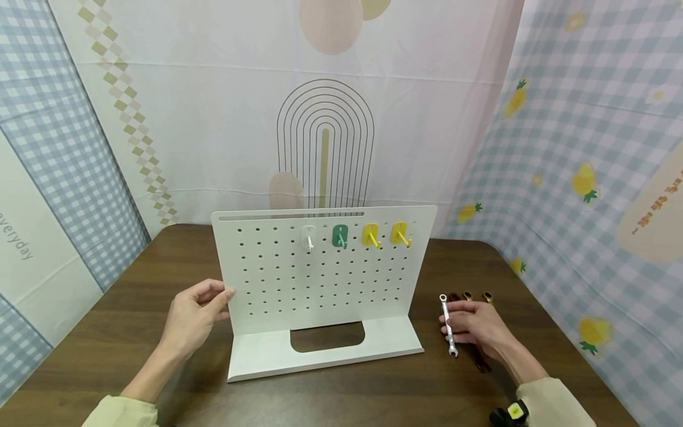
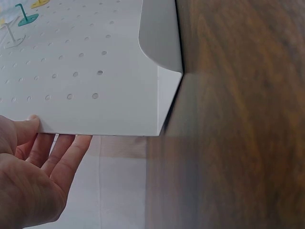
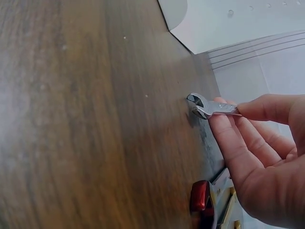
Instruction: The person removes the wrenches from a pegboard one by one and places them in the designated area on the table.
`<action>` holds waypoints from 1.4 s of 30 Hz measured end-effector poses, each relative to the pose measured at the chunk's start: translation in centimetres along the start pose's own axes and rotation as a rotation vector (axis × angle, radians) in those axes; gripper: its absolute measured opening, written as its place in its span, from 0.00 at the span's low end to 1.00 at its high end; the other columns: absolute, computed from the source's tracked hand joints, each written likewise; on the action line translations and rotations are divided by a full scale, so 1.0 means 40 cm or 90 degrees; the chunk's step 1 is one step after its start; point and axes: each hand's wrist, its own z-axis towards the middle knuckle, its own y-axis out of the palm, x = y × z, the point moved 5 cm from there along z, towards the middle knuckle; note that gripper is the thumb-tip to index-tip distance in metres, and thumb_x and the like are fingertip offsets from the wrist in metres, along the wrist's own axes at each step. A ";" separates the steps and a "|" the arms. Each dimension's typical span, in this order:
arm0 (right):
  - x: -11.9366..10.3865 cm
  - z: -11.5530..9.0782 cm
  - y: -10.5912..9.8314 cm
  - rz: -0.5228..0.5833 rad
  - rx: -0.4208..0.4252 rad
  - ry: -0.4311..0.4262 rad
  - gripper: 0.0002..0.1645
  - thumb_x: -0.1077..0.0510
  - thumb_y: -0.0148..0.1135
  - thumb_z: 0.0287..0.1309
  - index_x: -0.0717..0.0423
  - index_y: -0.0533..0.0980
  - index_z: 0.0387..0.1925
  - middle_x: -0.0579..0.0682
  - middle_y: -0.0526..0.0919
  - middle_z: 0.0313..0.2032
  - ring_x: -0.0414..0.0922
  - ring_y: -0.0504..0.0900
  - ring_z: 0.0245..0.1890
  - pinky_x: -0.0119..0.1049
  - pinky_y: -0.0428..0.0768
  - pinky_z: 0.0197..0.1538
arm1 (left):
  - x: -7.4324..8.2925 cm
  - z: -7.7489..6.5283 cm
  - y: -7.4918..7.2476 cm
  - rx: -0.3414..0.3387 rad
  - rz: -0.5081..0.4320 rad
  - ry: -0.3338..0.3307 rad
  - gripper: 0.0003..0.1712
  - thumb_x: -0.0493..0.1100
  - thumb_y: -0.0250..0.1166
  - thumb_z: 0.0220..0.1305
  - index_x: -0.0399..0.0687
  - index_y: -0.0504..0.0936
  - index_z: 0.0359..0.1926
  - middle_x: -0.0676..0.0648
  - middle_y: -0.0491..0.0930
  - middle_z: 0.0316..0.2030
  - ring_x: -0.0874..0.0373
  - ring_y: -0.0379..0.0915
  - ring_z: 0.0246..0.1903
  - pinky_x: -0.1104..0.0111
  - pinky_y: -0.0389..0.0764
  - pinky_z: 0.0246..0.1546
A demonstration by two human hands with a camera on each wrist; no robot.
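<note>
A white pegboard stand [image 1: 331, 305] stands upright on the table. My left hand [image 1: 193, 313] pinches its left edge; the left wrist view shows the thumb on the front face and the fingers behind the board [image 2: 124, 112]. In my right hand [image 1: 480, 326], right of the stand, is a silver combination wrench [image 1: 449, 338], held between thumb and fingers. Its open end [image 3: 199, 106] points toward the right wrist camera. Along the board's upper part sit a white hook [image 1: 308, 238], a green hook [image 1: 340, 236] and two yellow hooks [image 1: 370, 235], all bare.
Beside and partly under my right hand lie several more tools, among them gold ring ends [image 1: 488, 296] and a red-handled piece [image 3: 200, 195]. Dark wood tabletop [image 1: 256, 403] surrounds the stand. Patterned cloth [image 1: 229, 136] hangs behind and at both sides.
</note>
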 end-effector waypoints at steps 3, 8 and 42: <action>0.002 0.000 -0.001 -0.004 -0.001 0.000 0.30 0.66 0.64 0.69 0.78 0.69 0.67 0.53 0.91 0.42 0.44 0.91 0.37 0.39 0.92 0.39 | 0.000 0.000 0.001 0.001 0.001 0.002 0.12 0.40 0.69 0.74 0.32 0.85 0.48 0.46 0.89 0.38 0.65 0.84 0.29 0.73 0.90 0.35; 0.006 0.002 -0.005 -0.015 0.007 0.001 0.29 0.66 0.64 0.69 0.78 0.70 0.66 0.53 0.91 0.42 0.45 0.91 0.37 0.39 0.92 0.39 | 0.000 -0.001 0.001 0.002 0.003 0.006 0.12 0.40 0.69 0.74 0.32 0.85 0.48 0.46 0.89 0.38 0.65 0.84 0.29 0.73 0.90 0.35; -0.005 0.002 -0.002 -0.087 0.104 -0.037 0.21 0.72 0.65 0.64 0.79 0.75 0.57 0.56 0.89 0.37 0.42 0.88 0.33 0.37 0.91 0.35 | 0.000 0.000 0.000 0.003 -0.001 0.001 0.12 0.39 0.69 0.74 0.32 0.85 0.47 0.48 0.88 0.37 0.65 0.84 0.29 0.73 0.90 0.35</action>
